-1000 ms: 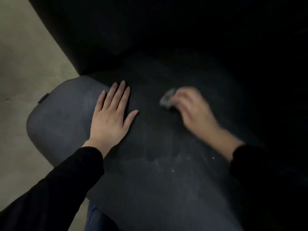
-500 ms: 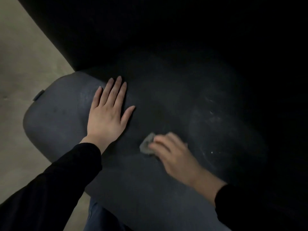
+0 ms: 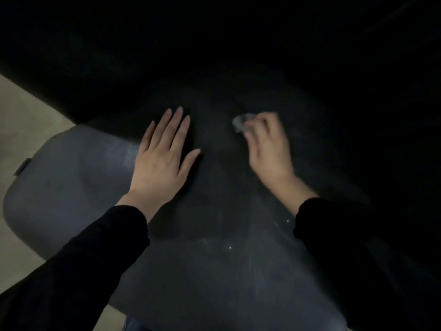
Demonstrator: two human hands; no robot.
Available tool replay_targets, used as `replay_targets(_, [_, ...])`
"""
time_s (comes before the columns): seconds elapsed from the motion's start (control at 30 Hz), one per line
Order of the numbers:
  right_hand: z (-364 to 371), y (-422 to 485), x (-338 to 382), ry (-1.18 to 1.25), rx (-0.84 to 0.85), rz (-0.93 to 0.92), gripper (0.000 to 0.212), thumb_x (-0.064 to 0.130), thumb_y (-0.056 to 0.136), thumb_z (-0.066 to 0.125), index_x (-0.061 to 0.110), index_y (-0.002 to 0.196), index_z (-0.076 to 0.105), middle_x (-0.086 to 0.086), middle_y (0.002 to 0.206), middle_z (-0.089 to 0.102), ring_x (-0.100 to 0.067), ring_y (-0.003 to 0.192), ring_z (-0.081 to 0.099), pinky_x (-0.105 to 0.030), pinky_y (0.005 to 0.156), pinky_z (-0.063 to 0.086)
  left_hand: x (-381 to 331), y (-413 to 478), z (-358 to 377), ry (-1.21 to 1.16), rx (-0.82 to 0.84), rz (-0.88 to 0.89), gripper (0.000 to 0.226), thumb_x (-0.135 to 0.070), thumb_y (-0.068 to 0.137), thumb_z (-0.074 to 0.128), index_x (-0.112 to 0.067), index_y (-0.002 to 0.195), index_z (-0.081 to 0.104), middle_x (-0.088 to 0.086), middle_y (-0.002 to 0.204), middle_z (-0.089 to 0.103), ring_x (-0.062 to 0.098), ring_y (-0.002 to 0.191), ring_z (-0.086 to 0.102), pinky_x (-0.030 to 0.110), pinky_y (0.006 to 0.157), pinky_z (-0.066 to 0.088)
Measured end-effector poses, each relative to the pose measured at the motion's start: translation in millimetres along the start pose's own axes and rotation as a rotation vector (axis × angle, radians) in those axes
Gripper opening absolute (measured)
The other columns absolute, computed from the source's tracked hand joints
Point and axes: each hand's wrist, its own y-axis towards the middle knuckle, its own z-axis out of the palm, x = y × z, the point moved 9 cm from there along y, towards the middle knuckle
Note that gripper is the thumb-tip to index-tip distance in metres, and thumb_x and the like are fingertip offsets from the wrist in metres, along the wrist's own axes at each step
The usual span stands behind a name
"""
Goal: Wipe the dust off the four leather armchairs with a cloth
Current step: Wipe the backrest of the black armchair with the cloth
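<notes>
Our right hand curls its fingers round a small crumpled grey cloth, clamped on it so that a wad peeks out past the fingertips and presses against the seat; the hand is blurred, so we cannot tell how much of the cloth lies under the palm. Our left hand lies palm down just beside it, fingers straight and a little spread, holding nothing and resting flat on the leather; both wrists run back into black sleeves.

Under both hands spreads the wide seat of a dark grey leather armchair; pale dust streaks and a few white specks show on it near the front, between the sleeves, while the back of the chair is lost in darkness; a small dark tab sits at the cushion's left edge, and beige floor shows beyond it.

We judge the cloth soft, light and limp, best held bunched under the fingertips so it cannot slip free; the leather looks smooth and slightly yielding, so the wad should glide easily; the chair itself looks heavy and needs no holding beyond a bracing palm. No container shows anywhere in view.
</notes>
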Motion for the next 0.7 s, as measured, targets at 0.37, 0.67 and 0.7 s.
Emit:
replay_targets(0.37, [-37.4,-35.8,-11.4,0.118,0.073,-0.064,0.024,0.012,0.093,0.045,0.003,0.100,0.067,-0.015,0.102,0.058,-0.018,0.095,0.050,-0.027,0.088,0.041,-28.4,27.5,20.1,0.078,0.022,0.044,0.064,-0.048,0.102,0.019,-0.010,0.153,0.022,0.007,0.162,0.017,0.021,0.150,0.011,0.040,0.121,0.006])
replay_targets(0.67, [-42.8,13.2,-138.4,-0.099,-0.132,0.428,0.024,0.009,0.091,0.048,0.000,0.107,0.063,-0.021,0.113,0.052,-0.034,0.098,0.056,-0.029,0.088,0.040,-28.3,27.7,22.4,0.095,0.029,0.036,0.064,-0.048,0.102,0.017,-0.010,0.154,0.021,0.006,0.162,0.016,0.021,0.150,0.010,0.042,0.121,0.009])
replay_targets(0.7, [-38.1,14.7,-119.3,-0.088,-0.132,0.340,0.023,0.008,0.090,0.049,-0.001,0.106,0.063,-0.021,0.111,0.053,-0.035,0.097,0.057,-0.032,0.088,0.042,-28.3,27.6,22.2,0.093,0.025,0.036,0.064,-0.048,0.102,0.018,-0.010,0.154,0.021,0.007,0.162,0.016,0.021,0.150,0.010,0.042,0.121,0.009])
